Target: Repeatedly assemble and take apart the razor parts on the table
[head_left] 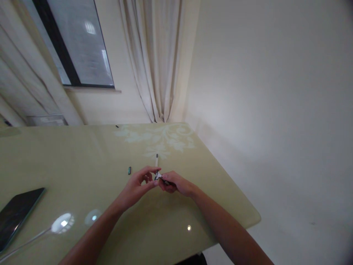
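Note:
My right hand (172, 181) is closed around a small black and white object (158, 176), its exact kind too small to make out. A dark part of it shows along the right fingers. With thumb and index finger, my left hand (139, 184) pinches the left side of the same object, the other fingers curled loosely. Just beyond the fingertips, a thin white stick with a dark grey tip (157, 160) points away from me; the hands hide its near end. A small dark piece with a teal side (129, 170) lies left of the hands.
The pale green glossy table (82, 158) ends at a rounded right corner, near a white wall (275, 110). A black-screened tablet or phone (19, 209) lies at the left. Near the far edge is a tiny black piece (117, 126). Curtains (154, 55) hang behind.

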### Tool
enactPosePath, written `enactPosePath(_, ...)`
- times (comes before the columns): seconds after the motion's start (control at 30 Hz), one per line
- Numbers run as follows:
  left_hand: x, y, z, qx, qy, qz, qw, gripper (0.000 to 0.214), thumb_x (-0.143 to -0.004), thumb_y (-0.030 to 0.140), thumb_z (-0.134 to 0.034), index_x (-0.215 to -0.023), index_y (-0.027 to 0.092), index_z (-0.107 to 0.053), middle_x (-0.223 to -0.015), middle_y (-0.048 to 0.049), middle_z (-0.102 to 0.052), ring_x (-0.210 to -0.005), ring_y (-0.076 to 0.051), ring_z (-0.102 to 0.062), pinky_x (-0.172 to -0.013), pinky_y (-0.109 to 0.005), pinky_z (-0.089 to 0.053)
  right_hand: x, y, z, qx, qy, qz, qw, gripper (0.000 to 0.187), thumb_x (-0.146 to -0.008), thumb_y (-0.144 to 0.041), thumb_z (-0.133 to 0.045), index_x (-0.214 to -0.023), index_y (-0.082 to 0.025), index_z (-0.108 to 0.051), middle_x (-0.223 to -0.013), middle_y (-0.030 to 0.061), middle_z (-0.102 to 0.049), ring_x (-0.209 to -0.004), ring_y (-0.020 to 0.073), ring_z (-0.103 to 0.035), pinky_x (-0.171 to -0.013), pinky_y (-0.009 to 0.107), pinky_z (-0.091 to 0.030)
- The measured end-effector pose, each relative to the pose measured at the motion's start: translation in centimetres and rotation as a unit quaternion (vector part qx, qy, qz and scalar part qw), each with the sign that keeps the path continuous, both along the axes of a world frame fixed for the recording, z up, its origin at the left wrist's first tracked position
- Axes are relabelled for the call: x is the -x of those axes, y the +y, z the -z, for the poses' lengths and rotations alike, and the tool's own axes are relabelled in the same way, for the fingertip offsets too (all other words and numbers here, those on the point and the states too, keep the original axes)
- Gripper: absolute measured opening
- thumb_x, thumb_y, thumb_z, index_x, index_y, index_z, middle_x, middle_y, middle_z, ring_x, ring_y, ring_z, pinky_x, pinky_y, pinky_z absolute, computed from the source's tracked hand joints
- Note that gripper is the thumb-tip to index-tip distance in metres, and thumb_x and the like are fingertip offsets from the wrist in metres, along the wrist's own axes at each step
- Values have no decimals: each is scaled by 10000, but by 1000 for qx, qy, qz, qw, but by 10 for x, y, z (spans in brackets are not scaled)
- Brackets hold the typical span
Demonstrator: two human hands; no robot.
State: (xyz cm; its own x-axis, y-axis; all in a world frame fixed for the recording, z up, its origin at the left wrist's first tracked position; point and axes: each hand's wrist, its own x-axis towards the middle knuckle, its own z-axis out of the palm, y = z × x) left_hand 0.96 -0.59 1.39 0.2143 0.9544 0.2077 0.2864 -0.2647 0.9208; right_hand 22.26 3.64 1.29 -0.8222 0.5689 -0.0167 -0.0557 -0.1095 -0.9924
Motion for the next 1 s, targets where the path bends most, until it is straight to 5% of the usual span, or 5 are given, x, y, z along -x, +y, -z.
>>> enactPosePath(0.33, 2, 4, 5, 1, -53, -8, 999, 439, -779, 419, -796, -1177, 238, -751, -906, -31, -655, -750, -160, -553, -696, -276, -456, 0, 3, -1, -66, -6, 37, 997, 558, -945, -654, -563, -647, -192, -465, -566, -63, -350, -502, 84, -273, -501, 276, -178)
enactPosePath(0.6, 7, 8, 7, -42, -33, -56, 997, 431, -796, 428, -767, -1186, 245, -746, -889, -15, -645, -706, -145, -537, -662, -263, -442, 6, 6, 9, -44, 23, 77, 996, 584, -919, -700, -570, -649, -189, -492, -537, -74, -330, -465, 74, -246, -465, 261, -163)
enactPosePath(0.8, 6, 24, 15, -51, 40, -104, 992, 464, -785, 454, -759, -1188, 225, -734, -899, -18, -673, -623, -128, -506, -603, -256, -426, -1, 30, 9, 13, 143, 275, 951, 623, -871, -791, -556, -701, -192, -525, -509, -95, -295, -416, 59, -201, -420, 221, -118)
enactPosePath(1.0, -58, 71, 12, -46, 218, -15, 975, 414, -744, 304, -791, -1147, 214, -762, -949, -55, -741, -772, -194, -620, -758, -308, -485, -25, 59, 5, 38, 209, 448, 868, 645, -782, -820, -625, -660, -199, -502, -447, -119, -273, -370, 39, -153, -371, 198, -100)
